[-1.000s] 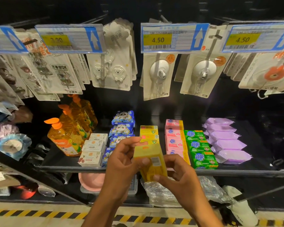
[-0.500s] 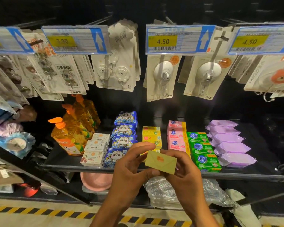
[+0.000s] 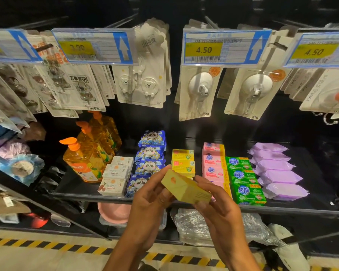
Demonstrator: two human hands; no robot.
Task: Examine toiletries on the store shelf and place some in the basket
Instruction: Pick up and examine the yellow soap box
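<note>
Step in hand: examining; one yellow box (image 3: pixel 186 189) is held up in front of the shelf (image 3: pixel 282 209), tilted, clear of the rows.
Left grip (image 3: pixel 149 198): grasping the box's near-left end, fingers curled round it.
Right grip (image 3: pixel 219 212): grasping the box's right end from below and behind.
Done so far: one item is off the shelf and, by the look of it, is being inspected.
Left to do: no basket is in view, so nothing can be counted as placed. Dropping this box in, and checking further items, seems still ahead.
Yellow boxes on shelf (image 3: pixel 182 155): two visible; any more are hidden behind the held box.
Pump bottles (image 3: pixel 80 165): three, orange, in a row running back.
White boxes (image 3: pixel 113 186): three.
Panda packs (image 3: pixel 152 138): four, blue.
Pink boxes (image 3: pixel 212 149): at least four; the front of the row is partly covered by the right grip.
Green boxes (image 3: pixel 249 193): three.
Purple packs (image 3: pixel 286 191): five.
Price tags (image 3: pixel 221 48): four, above the hanging hook cards.
</note>
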